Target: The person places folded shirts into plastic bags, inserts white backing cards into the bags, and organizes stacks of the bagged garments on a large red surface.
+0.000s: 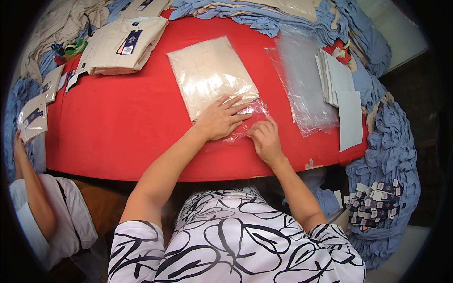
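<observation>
A folded beige garment (207, 70) lies inside a clear plastic bag in the middle of the red table. My left hand (221, 118) rests on the near end of the package, fingers spread flat over the film. At the bag's loose near end, my right hand (265, 140) pinches the clear plastic flap (250, 118) between thumb and fingers. The flap is crumpled between my two hands, and the red cloth shows through it.
Clear plastic bags (302, 80) lie to the right, beside white card sheets (350, 118). Folded beige garments with tags (118, 49) sit at the far left. Blue garments (391, 141) line the right side, with dark tags (375, 205) on them. A co-worker's arm (33, 174) holds a package at left.
</observation>
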